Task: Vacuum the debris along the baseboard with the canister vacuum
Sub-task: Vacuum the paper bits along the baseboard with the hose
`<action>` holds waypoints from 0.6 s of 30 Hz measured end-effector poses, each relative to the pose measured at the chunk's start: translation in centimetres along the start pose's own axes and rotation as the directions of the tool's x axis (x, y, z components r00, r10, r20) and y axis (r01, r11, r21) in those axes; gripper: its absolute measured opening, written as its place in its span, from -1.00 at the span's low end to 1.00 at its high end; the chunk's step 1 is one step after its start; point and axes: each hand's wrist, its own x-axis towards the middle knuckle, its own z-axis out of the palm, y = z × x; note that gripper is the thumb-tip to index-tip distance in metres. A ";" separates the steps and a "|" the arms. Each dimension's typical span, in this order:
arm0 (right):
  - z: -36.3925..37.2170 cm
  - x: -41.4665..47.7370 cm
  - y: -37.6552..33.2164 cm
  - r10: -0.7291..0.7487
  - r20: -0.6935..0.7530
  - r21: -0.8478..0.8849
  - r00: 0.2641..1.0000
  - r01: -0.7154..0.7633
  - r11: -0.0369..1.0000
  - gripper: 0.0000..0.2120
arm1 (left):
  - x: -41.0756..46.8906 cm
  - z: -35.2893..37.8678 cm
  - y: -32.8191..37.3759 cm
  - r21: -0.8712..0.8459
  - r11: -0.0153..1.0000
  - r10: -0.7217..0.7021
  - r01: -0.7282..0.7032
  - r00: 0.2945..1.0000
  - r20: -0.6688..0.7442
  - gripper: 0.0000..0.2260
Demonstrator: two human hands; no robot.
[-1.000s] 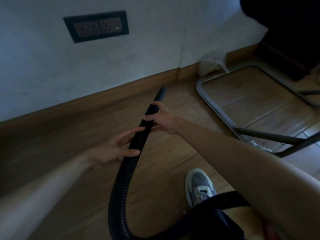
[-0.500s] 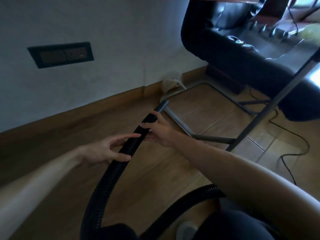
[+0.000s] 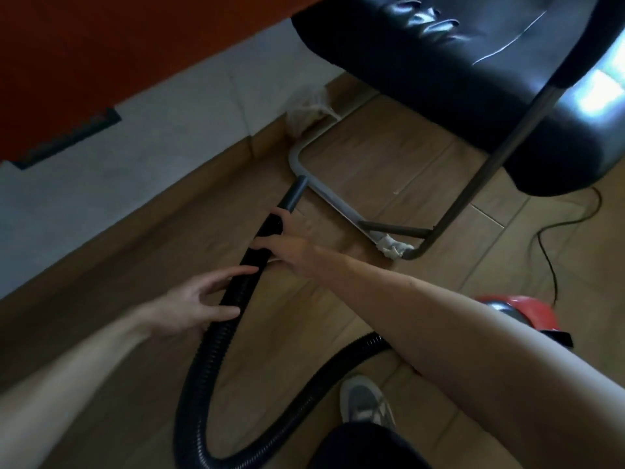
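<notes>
Wood floor (image 3: 389, 157): R hand (image 3: 291, 245) grips vac hose (image 3: 216, 346).

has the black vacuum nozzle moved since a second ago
Yes. The black plastic vacuum nozzle has gone right along the wooden baseboard, its tip now at the grey metal chair frame.

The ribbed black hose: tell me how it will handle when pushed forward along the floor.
Probably floppy: the hose sags in a loose loop, so pushing it likely just bends it. Its straight end tube, gripped by the right hand, looks rigid and should steer better.
</notes>
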 end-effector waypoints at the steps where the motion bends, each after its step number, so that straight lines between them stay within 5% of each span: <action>1: 0.1 -0.9 -0.3 0.021 -0.011 0.012 1.000 -0.021 1.000 -0.18 | -0.7 0.3 0.7 -0.005 1.000 -0.016 0.016 1.000 0.008 -0.50; 18: 2.7 -17.1 -2.6 0.193 -0.065 -0.019 0.979 -0.194 0.981 -0.16 | -13.3 8.5 7.0 -0.096 0.992 -0.084 0.086 0.996 0.027 -0.43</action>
